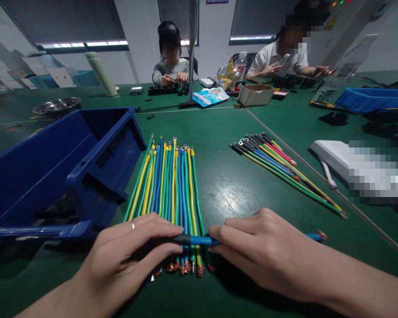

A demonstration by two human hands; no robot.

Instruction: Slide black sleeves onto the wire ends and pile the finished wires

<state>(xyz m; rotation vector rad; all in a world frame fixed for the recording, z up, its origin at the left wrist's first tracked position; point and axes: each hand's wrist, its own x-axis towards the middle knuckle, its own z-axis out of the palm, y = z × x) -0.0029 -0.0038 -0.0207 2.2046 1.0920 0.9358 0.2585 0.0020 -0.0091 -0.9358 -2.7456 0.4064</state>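
Observation:
A blue cable runs level between my hands, its bare copper end showing past my right hand. My left hand pinches the black sleeve at the cable's left end; that end's tip is hidden behind my fingers. My right hand is closed around the blue part. Beneath and beyond lies a row of green, yellow and blue cables, with lugs at the far ends and frayed copper at the near ends. A second bundle of cables, with black sleeves, lies to the right.
A dark blue bin stands at the left, black pieces inside. On the right are a white device and a blue tray. A small box and a blue packet lie farther back. Two people sit across the green table.

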